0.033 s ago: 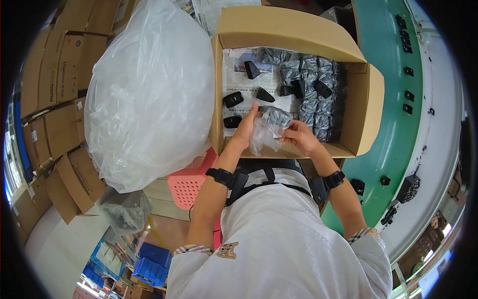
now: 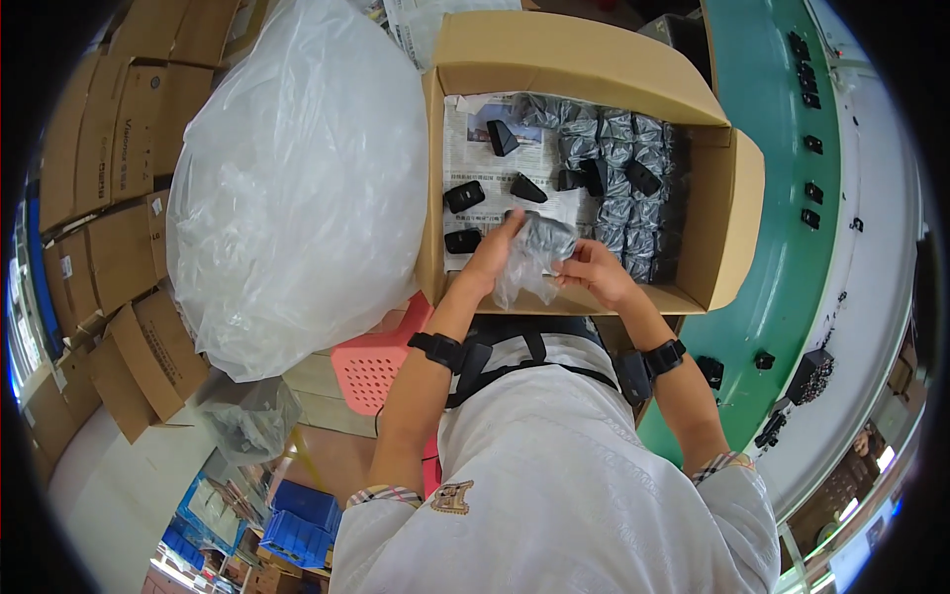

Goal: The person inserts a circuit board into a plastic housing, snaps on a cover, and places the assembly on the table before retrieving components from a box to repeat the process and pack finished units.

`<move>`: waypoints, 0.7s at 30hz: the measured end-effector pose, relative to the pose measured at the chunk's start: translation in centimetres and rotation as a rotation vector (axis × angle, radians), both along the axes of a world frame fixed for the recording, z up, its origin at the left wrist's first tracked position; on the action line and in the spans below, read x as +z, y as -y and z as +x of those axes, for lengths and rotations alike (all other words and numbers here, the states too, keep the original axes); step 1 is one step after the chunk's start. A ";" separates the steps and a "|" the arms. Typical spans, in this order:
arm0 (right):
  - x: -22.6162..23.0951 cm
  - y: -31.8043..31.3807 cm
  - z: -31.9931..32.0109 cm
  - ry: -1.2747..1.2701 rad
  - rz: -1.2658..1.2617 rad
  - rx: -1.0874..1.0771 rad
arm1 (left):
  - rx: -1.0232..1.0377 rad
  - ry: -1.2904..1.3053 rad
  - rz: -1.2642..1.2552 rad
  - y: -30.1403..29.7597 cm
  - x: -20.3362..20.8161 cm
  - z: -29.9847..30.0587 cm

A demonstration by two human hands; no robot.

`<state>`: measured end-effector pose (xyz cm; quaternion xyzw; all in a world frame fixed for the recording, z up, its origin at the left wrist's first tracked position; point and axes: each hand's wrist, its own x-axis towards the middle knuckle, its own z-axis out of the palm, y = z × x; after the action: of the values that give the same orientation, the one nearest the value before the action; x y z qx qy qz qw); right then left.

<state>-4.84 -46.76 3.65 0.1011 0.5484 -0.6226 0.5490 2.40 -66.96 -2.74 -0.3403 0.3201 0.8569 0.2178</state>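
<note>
Over the near part of an open cardboard box (image 2: 584, 79), both hands hold a clear plastic bag with a black part (image 2: 546, 236) inside. My left hand (image 2: 491, 259) grips the bag's left side, thumb upward. My right hand (image 2: 600, 274) pinches its right edge with closed fingertips. Inside the box, several bagged black parts (image 2: 616, 153) stand packed in rows at the right. Unwrapped black pieces, among them a wedge-shaped one (image 2: 502, 139) and a blocky one (image 2: 463, 196), lie on newspaper (image 2: 470, 148) at the left. The held part's exact kind cannot be made out through the plastic.
A big translucent sack of plastic bags (image 2: 297, 198) bulges against the box's left side. Below it is a pink stool (image 2: 368, 368). A green work surface (image 2: 762, 267) with scattered black parts runs along the right. Stacked cartons (image 2: 109, 148) line the far left.
The bagged black part has tilted slightly between my hands, and the loose plastic below it has shifted a little. Both hands stay in nearly the same place.
</note>
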 end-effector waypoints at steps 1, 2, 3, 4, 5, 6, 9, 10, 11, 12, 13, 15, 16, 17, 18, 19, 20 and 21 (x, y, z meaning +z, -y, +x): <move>0.3 0.5 -0.1 -0.108 0.023 0.157 | -0.100 -0.005 -0.154 0.6 -0.6 0.1; -0.1 0.4 -0.3 -0.108 0.029 0.165 | -0.208 -0.015 -0.303 0.8 -1.0 0.1; -0.9 0.2 -0.8 -0.124 0.063 0.225 | -0.200 -0.014 -0.300 0.8 -1.4 0.4; -1.6 0.2 -1.5 -0.139 0.095 0.286 | -0.096 0.003 -0.320 0.9 -1.6 0.9; -2.0 1.0 -2.6 -0.136 0.089 0.297 | 0.010 0.025 -0.345 1.2 -1.7 1.5; -2.1 1.4 -4.3 -0.244 0.161 0.431 | 0.010 0.025 -0.340 1.2 -1.2 1.7; -7.3 1.5 -11.7 -1.134 0.308 0.650 | -0.356 -0.204 -1.164 1.3 1.2 1.5; -6.9 6.0 -12.5 -1.190 0.571 0.470 | -0.408 -0.245 -1.297 2.1 1.6 2.7; -7.2 8.5 -13.9 -1.330 0.603 0.346 | -0.463 -0.316 -1.417 2.2 2.3 2.9; -7.2 11.1 -14.2 -1.418 0.573 0.373 | -0.468 -0.304 -1.428 2.5 3.1 3.5; -7.2 13.1 -14.7 -1.510 0.546 0.394 | -0.370 -0.381 -1.424 2.6 3.9 3.7; -9.6 13.5 -17.1 -1.558 0.705 0.571 | -0.278 -0.500 -1.393 2.1 4.8 2.4; -10.7 12.4 -18.3 -1.580 0.867 0.768 | -0.145 -0.578 -1.367 1.5 5.0 1.5; -11.1 11.5 -19.1 -1.539 0.937 0.692 | -0.010 -0.641 -1.341 1.3 5.0 1.1; -10.3 12.9 -18.0 -1.539 0.905 0.695 | -0.013 -0.618 -1.362 2.7 4.7 2.3; -9.2 13.4 -16.9 -1.515 0.747 0.522 | -0.014 -0.517 -1.171 4.3 4.4 3.5; -7.4 13.6 -15.7 -1.481 0.596 0.358 | -0.007 -0.465 -1.074 5.0 4.5 4.1; -5.7 12.7 -14.6 -1.476 0.487 0.222 | 0.001 -0.415 -0.972 5.4 4.5 4.4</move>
<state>-19.44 -59.44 -2.02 -0.2768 0.8993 -0.3324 0.0639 6.80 -72.33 1.75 -0.2251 0.7168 0.6591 -0.0335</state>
